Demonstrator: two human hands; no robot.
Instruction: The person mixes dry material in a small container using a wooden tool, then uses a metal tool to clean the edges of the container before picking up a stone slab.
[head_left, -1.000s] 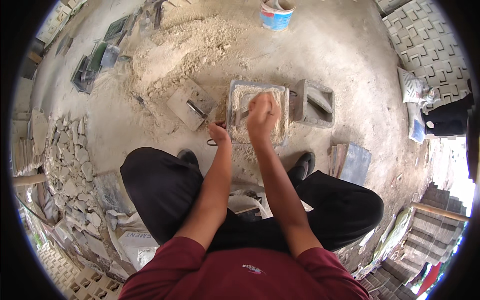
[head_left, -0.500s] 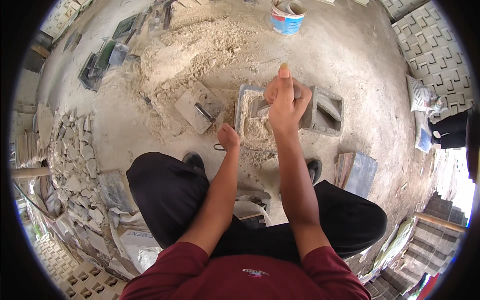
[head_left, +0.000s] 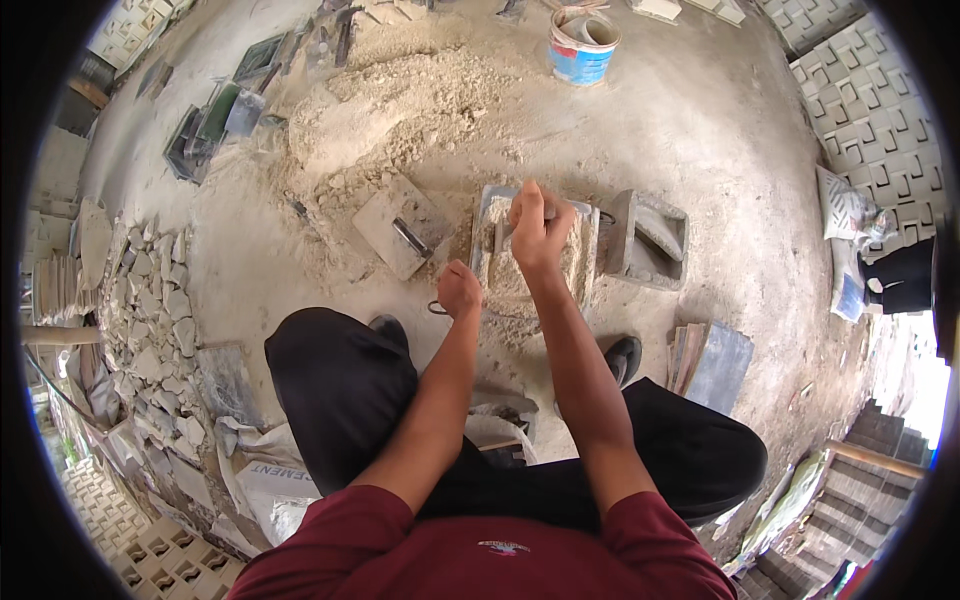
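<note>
A rectangular metal mould (head_left: 588,285) lies on the ground before me, filled with pale, crumbly sandy mix (head_left: 508,277). My right hand (head_left: 541,230) is closed in a fist above it, thumb upward, around a grey block-like tool (head_left: 502,236). Most of that tool is hidden by the hand, and its lower end meets the mix. At the mould's left edge, my left hand (head_left: 460,288) is closed, close to a wire loop handle (head_left: 436,308). What its fingers hold, if anything, is hidden.
Left of the mould lies a square board (head_left: 385,232) with a metal-handled trowel (head_left: 411,238). Beyond is a heap of sandy mix (head_left: 400,110). A grey box-shaped mould (head_left: 622,268) stands at right, a bucket (head_left: 580,68) farther off. Stacked tiles (head_left: 720,362) and broken stones (head_left: 150,330) flank me.
My right hand has dropped down and to the left, onto the mould's mix, with the tool in it. The left hand stays beside the mould. The whole view has shifted slightly.
</note>
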